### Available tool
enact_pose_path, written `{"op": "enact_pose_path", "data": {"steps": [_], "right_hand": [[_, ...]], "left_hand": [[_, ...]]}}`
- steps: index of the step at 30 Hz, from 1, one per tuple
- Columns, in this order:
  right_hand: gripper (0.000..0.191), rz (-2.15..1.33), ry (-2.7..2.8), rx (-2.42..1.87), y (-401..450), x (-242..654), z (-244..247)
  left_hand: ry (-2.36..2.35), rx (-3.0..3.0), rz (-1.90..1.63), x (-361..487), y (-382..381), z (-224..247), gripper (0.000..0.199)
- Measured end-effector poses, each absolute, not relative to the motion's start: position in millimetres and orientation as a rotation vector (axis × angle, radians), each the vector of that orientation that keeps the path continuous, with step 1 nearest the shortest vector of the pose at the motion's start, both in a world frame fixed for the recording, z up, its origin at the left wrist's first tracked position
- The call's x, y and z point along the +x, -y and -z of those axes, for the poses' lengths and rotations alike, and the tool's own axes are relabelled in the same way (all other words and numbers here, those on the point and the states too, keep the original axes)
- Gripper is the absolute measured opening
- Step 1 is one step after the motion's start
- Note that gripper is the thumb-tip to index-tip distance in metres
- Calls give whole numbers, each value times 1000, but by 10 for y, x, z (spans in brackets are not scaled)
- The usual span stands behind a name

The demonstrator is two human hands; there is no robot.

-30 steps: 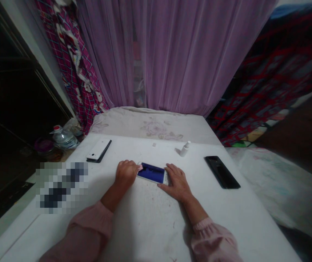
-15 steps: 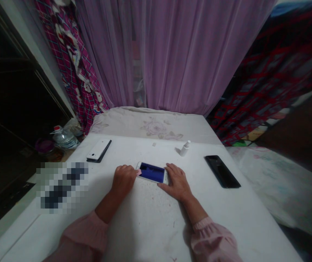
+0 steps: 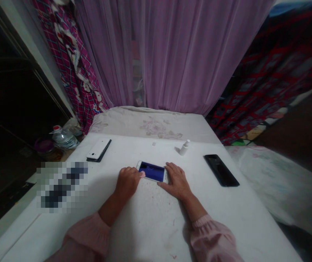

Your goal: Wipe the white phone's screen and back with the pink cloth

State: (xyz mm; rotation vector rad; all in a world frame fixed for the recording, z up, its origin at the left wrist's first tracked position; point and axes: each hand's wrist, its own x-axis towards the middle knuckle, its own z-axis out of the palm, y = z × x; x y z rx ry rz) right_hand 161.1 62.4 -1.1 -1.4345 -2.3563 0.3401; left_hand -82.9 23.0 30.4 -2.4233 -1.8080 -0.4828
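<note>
Curling together, the left fingers (image 3: 131,173) of the left hand (image 3: 127,183) sat at one end of a white smartphone (image 3: 152,171), and a small scrap of pink material (image 3: 143,174) showed just past their tips, against the phone's edge. Whether they pinched that scrap or only lay beside it could not be made out. The right fingers (image 3: 174,169) of the right hand (image 3: 177,183) stood spread apart, their tips at the phone's other end, while the thumb (image 3: 163,185) stretched out near its lower edge. Between the hands, the phone lay flat on a white tabletop (image 3: 147,225), its screen deep blue, with nothing on it legible. Pink sleeves (image 3: 213,242) covered both forearms and ran out of the bottom of the view.

Farther up stood a small white spray bottle (image 3: 184,148), with a tiny white square (image 3: 154,144) to its left. A black phone (image 3: 221,170) lay to the right, and a white phone (image 3: 98,149) rested on a dark case (image 3: 101,157) to the left. A pixelated patch (image 3: 62,187) hid whatever lay at the left edge of the table. Beyond the table, a plastic water bottle (image 3: 63,139) sat in shadow, and a purple curtain (image 3: 172,54) hung behind.
</note>
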Motion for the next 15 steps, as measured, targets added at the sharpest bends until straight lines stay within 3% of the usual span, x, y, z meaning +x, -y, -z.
{"op": "enact_pose_path", "data": {"steps": [7, 15], "right_hand": [[75, -323, 2365, -1433, -627, 1616, 13], [75, -297, 2350, -1411, -626, 1621, 38]], "left_hand": [[1663, -2481, 624, -695, -254, -240, 27], [1722, -2416, 531, -997, -249, -308, 26]]}}
